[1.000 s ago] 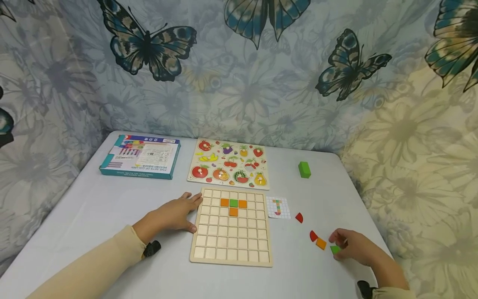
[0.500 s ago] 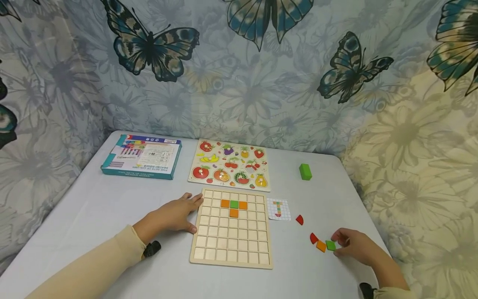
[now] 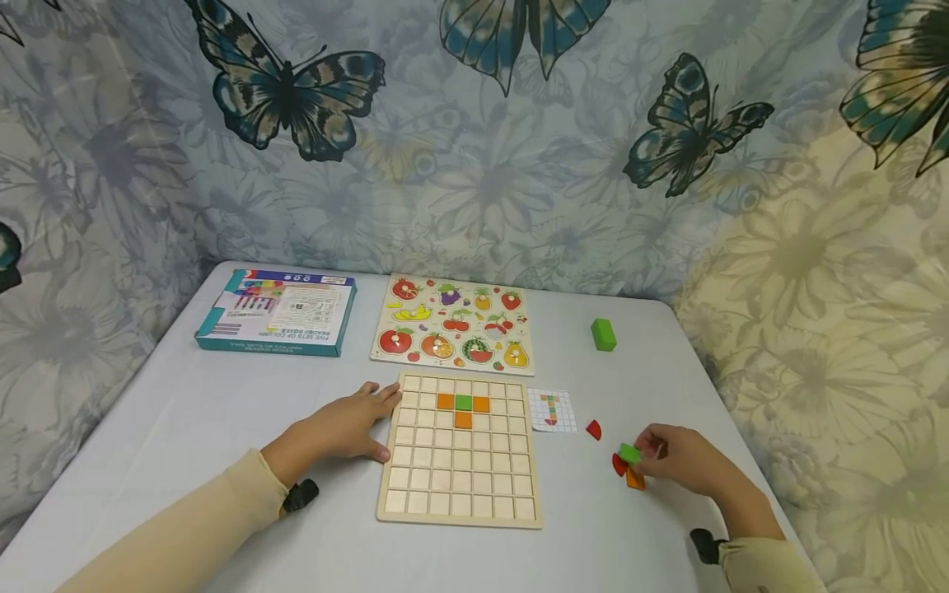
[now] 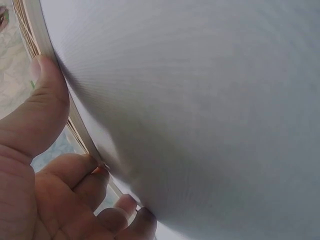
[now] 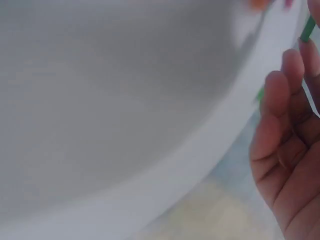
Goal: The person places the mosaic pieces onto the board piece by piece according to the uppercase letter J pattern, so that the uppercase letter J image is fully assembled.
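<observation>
In the head view my right hand point(image 3: 685, 461) pinches a green square tile point(image 3: 629, 453) between thumb and fingertips, raised over an orange tile point(image 3: 635, 479) and a red quarter-circle tile point(image 3: 619, 465). A sliver of the green tile point(image 5: 308, 29) shows at the fingertips in the right wrist view. My left hand point(image 3: 343, 426) rests at the left edge of the wooden grid board point(image 3: 452, 479), thumb and fingertips spread along its side point(image 4: 80, 122). Set in the board are a green tile point(image 3: 463, 403) and several orange tiles point(image 3: 463, 421), in a T shape.
Beside the board lies a small pattern card point(image 3: 552, 411), with another red quarter-circle tile point(image 3: 594, 430) near it. Farther back are a fruit puzzle board point(image 3: 454, 324), a teal-edged box point(image 3: 278, 313) and a green block point(image 3: 604, 334). A patterned wall hanging point(image 3: 504, 181) rises behind the table.
My right hand has picked up the green tile from the table and carried it left, above the orange and red tiles. The left hand stays at the board's edge.
</observation>
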`<state>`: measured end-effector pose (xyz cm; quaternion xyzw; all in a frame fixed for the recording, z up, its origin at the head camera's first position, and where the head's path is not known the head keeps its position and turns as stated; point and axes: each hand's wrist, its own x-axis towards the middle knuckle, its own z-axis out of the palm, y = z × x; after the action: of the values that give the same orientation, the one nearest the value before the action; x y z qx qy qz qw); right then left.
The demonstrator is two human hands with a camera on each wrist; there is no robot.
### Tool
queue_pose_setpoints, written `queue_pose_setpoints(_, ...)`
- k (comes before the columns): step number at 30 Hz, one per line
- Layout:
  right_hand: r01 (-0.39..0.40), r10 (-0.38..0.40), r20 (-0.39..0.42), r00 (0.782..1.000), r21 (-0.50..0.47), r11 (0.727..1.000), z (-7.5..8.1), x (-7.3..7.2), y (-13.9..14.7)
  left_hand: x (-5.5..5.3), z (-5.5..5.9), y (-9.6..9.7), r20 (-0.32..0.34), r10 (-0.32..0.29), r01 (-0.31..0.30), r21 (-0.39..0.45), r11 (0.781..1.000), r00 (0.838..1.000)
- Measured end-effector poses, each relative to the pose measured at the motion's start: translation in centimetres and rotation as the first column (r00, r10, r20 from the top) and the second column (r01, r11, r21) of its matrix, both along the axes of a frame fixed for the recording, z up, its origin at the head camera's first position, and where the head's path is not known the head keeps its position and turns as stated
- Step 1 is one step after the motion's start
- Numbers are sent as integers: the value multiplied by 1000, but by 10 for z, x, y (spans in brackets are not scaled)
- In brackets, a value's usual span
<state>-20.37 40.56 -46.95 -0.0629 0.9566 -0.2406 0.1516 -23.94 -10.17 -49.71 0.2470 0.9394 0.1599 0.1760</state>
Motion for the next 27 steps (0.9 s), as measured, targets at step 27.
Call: queue_pose_setpoints(27,-458,472,-115,874,126,880,-14,-53,-222,-4,-1,2,11,23,-23,-43,999,1000)
